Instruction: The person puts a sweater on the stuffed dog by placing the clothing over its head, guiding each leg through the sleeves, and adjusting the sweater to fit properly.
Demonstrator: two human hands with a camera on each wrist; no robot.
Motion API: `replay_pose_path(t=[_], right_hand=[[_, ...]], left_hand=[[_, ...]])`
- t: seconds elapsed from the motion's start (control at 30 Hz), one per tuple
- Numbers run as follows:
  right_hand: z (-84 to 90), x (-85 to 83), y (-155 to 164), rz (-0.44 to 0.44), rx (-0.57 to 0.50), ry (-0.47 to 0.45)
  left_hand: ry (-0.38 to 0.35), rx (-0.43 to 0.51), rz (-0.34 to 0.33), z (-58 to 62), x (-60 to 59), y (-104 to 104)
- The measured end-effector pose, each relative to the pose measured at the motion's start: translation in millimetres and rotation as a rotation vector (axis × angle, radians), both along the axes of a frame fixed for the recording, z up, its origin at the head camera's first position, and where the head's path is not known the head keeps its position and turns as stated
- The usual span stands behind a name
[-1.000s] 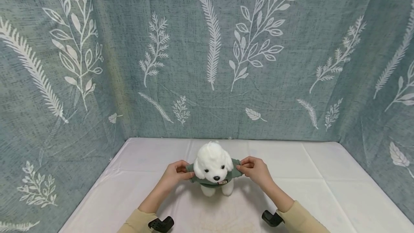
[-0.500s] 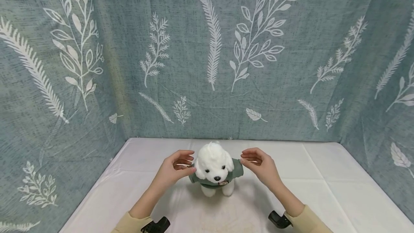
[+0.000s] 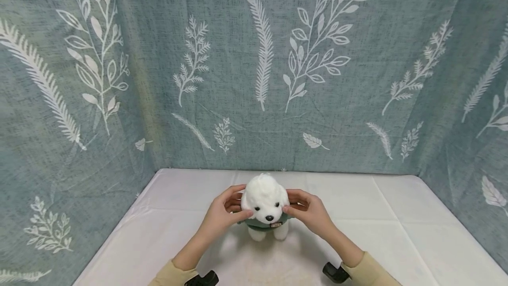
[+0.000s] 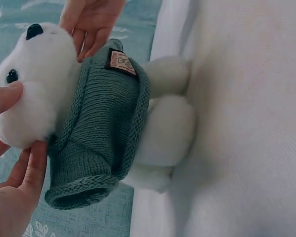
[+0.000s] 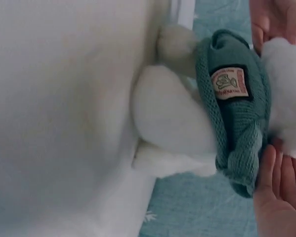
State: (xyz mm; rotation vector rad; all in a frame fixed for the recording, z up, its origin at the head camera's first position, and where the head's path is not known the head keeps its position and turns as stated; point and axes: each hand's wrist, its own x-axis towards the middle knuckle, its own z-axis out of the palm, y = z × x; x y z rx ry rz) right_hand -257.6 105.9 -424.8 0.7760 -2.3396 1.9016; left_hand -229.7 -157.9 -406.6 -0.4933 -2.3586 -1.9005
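A white plush dog (image 3: 265, 195) stands upright on the table, facing me. It wears a green knitted sweater (image 4: 101, 113) with a small label (image 5: 230, 83) on the front. My left hand (image 3: 222, 213) holds one side of its head, thumb on the cheek by the eye and fingers behind the ear. On the other side my right hand (image 3: 311, 213) holds the head the same way, its thumb by the muzzle. The right fingers partly vanish behind the head. In the left wrist view, one sweater sleeve hangs free below the left fingers.
The table (image 3: 377, 228) has a white cloth with fold lines. Blue-green curtains (image 3: 238, 78) with white leaf prints hang behind it and along both sides. A black wrist device (image 3: 335, 272) sits at each beige cuff (image 3: 371, 270).
Both hands pinched the sweater's sleeves, then let go and opened beside the dog. Now they have moved inward and hold the dog's head from both sides. The dog stays in place.
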Motion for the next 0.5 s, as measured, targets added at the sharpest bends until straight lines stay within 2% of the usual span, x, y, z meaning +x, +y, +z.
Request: replay_pose_path(t=[0.3,0.5], right_hand=[[11.3,5.5,1.6,-0.101,-0.023,0.032],[23.3,11.2,5.0,-0.19,-0.005,0.013]], left_hand=[[-0.07,0.029,-0.01,5.7,-4.9,5.9],[-0.133,0.067,-0.079,9.4,-8.7,9.4]])
